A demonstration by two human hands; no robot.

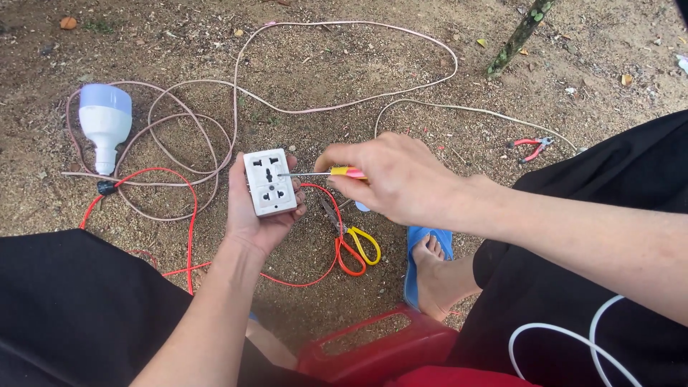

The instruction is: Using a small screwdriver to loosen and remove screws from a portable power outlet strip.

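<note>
My left hand point(252, 218) holds a white double socket box point(269, 182) upright, face toward me. My right hand point(395, 175) grips a screwdriver point(322, 173) with a yellow and red handle. Its metal tip rests on the socket face near the middle of the box. Below the hands, scissors point(351, 240) with orange and yellow handles lie on the sandy ground. A thin red wire point(190, 215) loops around under the socket box.
A large white bulb point(105, 125) lies at the left, with pale pink cable point(236, 93) coiled across the dirt. Red-handled pliers point(532, 147) lie at the right. My foot in a blue sandal point(427, 258) and a red plastic stool point(373, 351) are below.
</note>
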